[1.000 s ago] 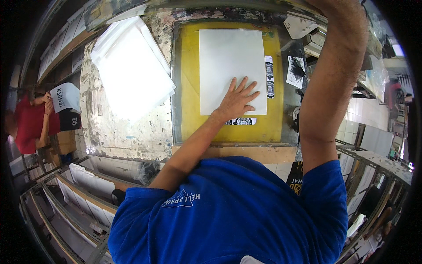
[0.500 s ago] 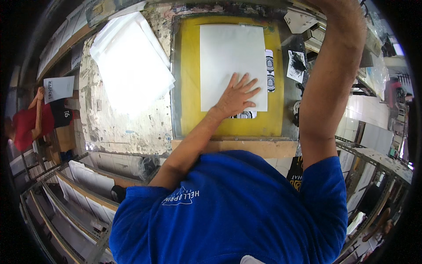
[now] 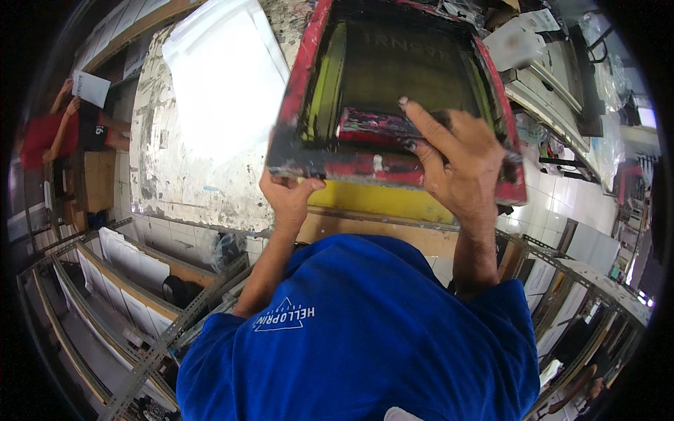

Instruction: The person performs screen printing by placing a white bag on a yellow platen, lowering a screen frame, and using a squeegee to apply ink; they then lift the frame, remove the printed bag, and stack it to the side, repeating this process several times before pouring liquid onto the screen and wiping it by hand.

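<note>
A screen printing frame point(image 3: 295, 105), red and smeared with black ink, lies lowered over the yellow board point(image 3: 379, 203), whose front strip still shows. My left hand point(image 3: 288, 196) is closed on the frame's near left corner, thumb along the front edge. Inside the frame, on the dark mesh point(image 3: 414, 67), rests a squeegee point(image 3: 372, 125) with a pink, ink-stained handle. My right hand point(image 3: 467, 158) grips its right end, the index finger stretched out over the handle. The white sheet that was on the board is hidden beneath the frame.
White sheets point(image 3: 217, 91) lie stacked on the paint-spotted table point(image 3: 158, 168) to the left. A person in red point(image 3: 53, 140) at far left holds a printed sheet point(image 3: 91, 88). Drying racks point(image 3: 119, 281) stand behind on the left; more shelving point(image 3: 597, 288) is at right.
The screen frame has come down over the board and white sheet. My left hand has moved from the sheet to the frame's corner; my right has dropped from above onto the squeegee.
</note>
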Available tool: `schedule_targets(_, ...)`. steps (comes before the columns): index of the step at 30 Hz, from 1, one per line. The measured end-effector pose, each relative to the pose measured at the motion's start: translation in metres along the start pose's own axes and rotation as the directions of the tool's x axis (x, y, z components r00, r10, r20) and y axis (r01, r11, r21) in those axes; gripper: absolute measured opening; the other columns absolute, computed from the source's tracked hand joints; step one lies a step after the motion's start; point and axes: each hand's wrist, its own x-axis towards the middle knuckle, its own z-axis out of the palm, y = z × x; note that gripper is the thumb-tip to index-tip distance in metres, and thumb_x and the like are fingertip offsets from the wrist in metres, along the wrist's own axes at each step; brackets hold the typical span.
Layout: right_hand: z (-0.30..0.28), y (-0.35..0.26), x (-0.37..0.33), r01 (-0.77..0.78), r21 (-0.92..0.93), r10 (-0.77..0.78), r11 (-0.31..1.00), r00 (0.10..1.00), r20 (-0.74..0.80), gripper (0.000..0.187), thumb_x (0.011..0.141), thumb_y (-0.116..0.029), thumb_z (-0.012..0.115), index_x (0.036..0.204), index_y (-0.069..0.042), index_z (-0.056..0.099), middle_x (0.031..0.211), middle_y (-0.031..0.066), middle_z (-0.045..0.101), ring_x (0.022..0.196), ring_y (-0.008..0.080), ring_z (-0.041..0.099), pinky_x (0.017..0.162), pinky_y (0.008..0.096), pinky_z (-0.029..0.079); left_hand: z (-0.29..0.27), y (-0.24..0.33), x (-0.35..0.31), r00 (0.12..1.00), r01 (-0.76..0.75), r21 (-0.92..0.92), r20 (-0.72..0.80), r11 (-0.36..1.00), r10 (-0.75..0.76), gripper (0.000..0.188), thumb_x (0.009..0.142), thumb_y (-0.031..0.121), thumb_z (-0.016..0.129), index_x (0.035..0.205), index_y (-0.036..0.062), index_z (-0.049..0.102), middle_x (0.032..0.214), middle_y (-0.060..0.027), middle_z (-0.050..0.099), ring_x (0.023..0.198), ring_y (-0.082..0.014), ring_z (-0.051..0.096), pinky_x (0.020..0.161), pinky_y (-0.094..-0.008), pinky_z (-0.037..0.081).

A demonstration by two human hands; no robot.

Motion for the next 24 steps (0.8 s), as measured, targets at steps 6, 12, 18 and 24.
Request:
schedule_targets(6,0.103,0.033,-0.074,-0.123,0.196,0.096,0.973,0.985,0.14,0.061,0.074,-0.016,0.08,0.133,-0.023,0.069,0.084,0.0142,0.062,0.084,0.0341,0.064,0.074,0.0459,0.047,-0.053,-0.067,-0.019,0.969,-0.227,0.536,0.207,0.813,0.134,0.108,0.054,0.01,0.097,0.149,0.0002,0.048,0.149,-0.0172,0.051,0.135,-0.0301,0.05,0.114,-0.0441,0.04)
schedule_targets(12,0.133,0.022,-0.089,-0.178,-0.096,0.202,0.979,0.873,0.443,0.08,0.066,-0.01,0.079,0.142,-0.024,0.06,0.105,0.0118,0.057,0.105,0.0297,0.055,0.094,0.046,0.036,-0.061,-0.08,-0.019,0.949,-0.314,0.848,0.267,0.427,0.168,0.099,0.045,0.026,0.097,0.135,0.0047,0.062,0.153,-0.0204,0.045,0.139,-0.0418,0.038,0.114,-0.0536,0.03)
schedule_targets(18,0.17,0.067,-0.057,-0.212,-0.021,0.21,0.977,0.94,0.269,0.082,0.059,-0.007,0.076,0.138,-0.021,0.061,0.104,0.0093,0.053,0.104,0.0289,0.052,0.095,0.0483,0.033,-0.064,-0.082,-0.021,0.961,-0.276,0.854,0.23,0.441,0.156,0.096,0.045,0.028,0.096,0.133,0.0045,0.065,0.156,-0.0213,0.04,0.139,-0.043,0.036,0.115,-0.054,0.028)
schedule_targets(24,0.206,0.139,0.014,-0.138,-0.114,0.152,0.984,0.98,0.127,0.084,0.058,-0.009,0.074,0.139,-0.026,0.061,0.105,0.007,0.056,0.108,0.0281,0.053,0.097,0.049,0.033,-0.064,-0.075,-0.022,0.962,-0.271,0.849,0.247,0.453,0.113,0.095,0.051,0.031,0.096,0.135,0.0022,0.063,0.156,-0.0253,0.038,0.138,-0.0437,0.036,0.114,-0.0547,0.027)
